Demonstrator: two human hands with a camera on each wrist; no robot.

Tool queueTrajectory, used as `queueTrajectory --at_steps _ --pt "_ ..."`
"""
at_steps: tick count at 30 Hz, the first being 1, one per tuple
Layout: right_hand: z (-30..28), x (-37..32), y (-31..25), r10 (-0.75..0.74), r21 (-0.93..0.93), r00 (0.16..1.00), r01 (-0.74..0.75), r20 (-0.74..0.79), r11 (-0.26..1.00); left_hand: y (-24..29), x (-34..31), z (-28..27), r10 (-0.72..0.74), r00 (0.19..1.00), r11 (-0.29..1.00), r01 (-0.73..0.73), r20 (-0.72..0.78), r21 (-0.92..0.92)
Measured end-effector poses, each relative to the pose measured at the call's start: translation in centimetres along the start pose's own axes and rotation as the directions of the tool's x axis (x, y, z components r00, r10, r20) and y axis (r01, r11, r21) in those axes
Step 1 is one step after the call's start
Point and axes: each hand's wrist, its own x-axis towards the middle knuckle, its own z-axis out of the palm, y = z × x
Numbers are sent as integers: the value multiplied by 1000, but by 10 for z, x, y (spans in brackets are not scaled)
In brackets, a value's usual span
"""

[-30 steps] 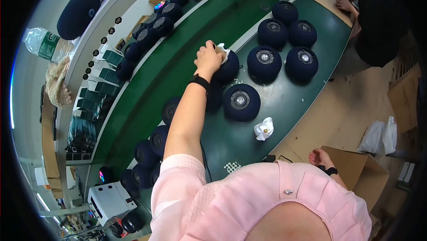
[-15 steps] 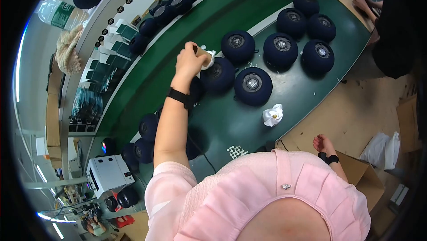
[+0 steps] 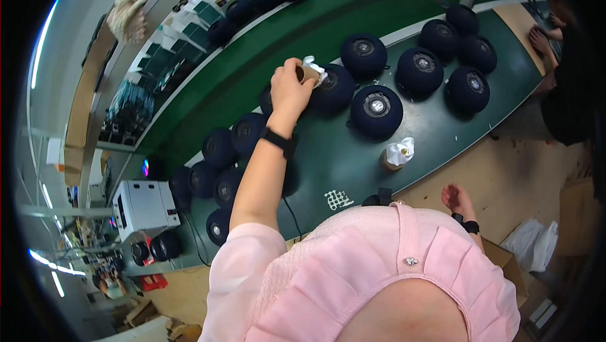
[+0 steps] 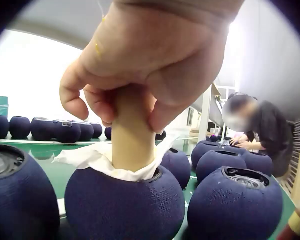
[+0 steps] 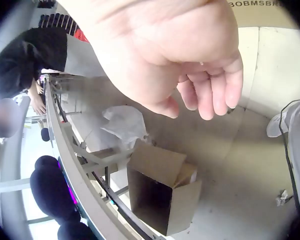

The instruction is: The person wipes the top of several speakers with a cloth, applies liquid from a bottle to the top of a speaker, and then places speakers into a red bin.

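My left hand point(image 3: 289, 92) pinches a tan cardboard-like tube point(image 4: 132, 130) between thumb and fingers. A white cloth point(image 4: 85, 158) spreads under the tube's lower end, against the top recess of a round navy fabric-covered speaker point(image 4: 125, 210). More such speakers stand close by, one speaker point(image 3: 377, 111) nearer the body with its round top panel showing. A second tube wrapped with white cloth point(image 3: 401, 150) stands upright on the green table point(image 3: 328, 165). Beside the body, clear of the table, my right hand point(image 5: 185, 65) hangs with loosely bent fingers and nothing in it.
A perforated white sheet point(image 3: 339, 200) lies near the table's front edge. Several speakers line the left side by a white machine point(image 3: 144, 208). Another person point(image 3: 562, 102) works at the far right end. An open cardboard box point(image 5: 160, 185) stands on the floor.
My left hand has moved the tube and cloth from one speaker to its neighbour on the left. The head view has shifted; my right hand still hangs at the side.
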Motion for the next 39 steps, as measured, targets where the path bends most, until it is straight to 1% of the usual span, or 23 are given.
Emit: queueTrajectory --at_steps 1,3,7,8,10,11,13,16,18,19,21,22,23,24,25,27,29,31,33,35,36,37,39 --pt "14 -17 -12 -71 -3 994 71 79 997 -6 -17 -10 89 992 996 -92 -94 -24" --pt "48 -50 -34 -92 -77 985 104 149 992 -8 -64 -31 90 994 993 -95 -61 -70" --pt "113 -53 -57 -73 -245 912 184 405 952 -32 -163 -33 -183 967 951 220 174 -220" --pt "123 -50 -55 -30 -291 895 177 445 940 -40 -184 -33 -246 956 912 284 160 -295" --pt "141 -41 -54 107 -468 748 290 655 835 -55 -217 -40 -334 933 759 349 131 -550" --pt "154 -49 -47 161 -516 759 255 630 818 -61 -223 -58 -372 924 760 355 83 -544" --pt "176 -62 -48 372 -746 710 323 598 582 -68 -248 -110 -580 792 285 415 189 -864" --pt "213 -91 -31 482 -836 698 334 530 436 -99 -287 -167 -679 733 329 358 44 -874" --pt "237 -106 -15 571 -795 564 322 597 514 -110 -304 -184 -687 727 368 356 6 -859" --pt "255 -114 -8 571 -794 560 332 600 509 -116 -311 -187 -686 727 386 362 -2 -848" --pt "298 -131 9 586 -709 400 424 704 563 -128 -321 -189 -715 697 414 352 -60 -839" --pt "317 -136 23 590 -709 394 433 704 557 -136 -327 -191 -738 665 441 347 -115 -828" --pt "336 -140 39 567 -643 320 502 759 578 -147 -334 -198 -739 661 444 338 -126 -830" --pt "354 -146 54 541 -568 238 565 807 599 -162 -339 -210 -826 543 399 376 -149 -837" --pt "371 -157 69 542 -561 228 577 809 594 -181 -346 -223 -894 415 349 403 -171 -846" --pt "401 -180 101 560 -530 127 544 819 651 -239 -373 -243 -908 302 412 530 -289 -741" --pt "430 -192 136 547 -491 72 547 834 678 -316 -401 -257 -805 297 566 645 -514 -514" --pt "464 -210 175 570 -464 -70 504 818 728 -381 -413 -270 -811 319 574 597 -491 -560" --pt "503 -237 225 561 -458 -71 499 825 736 -438 -424 -281 -836 356 549 517 -418 -656" --pt "543 -260 279 598 -481 -99 498 795 722 -493 -439 -273 -813 406 582 609 -418 -539" --pt "563 -276 306 604 -497 -59 507 795 704 -521 -449 -262 -791 441 611 604 -425 -512" --pt "584 -291 336 598 -498 -22 529 801 687 -514 -451 -272 -801 448 590 706 -397 -392" --pt "625 -317 393 580 -563 121 465 805 683 -516 -464 -274 -620 566 695 717 -544 -46"
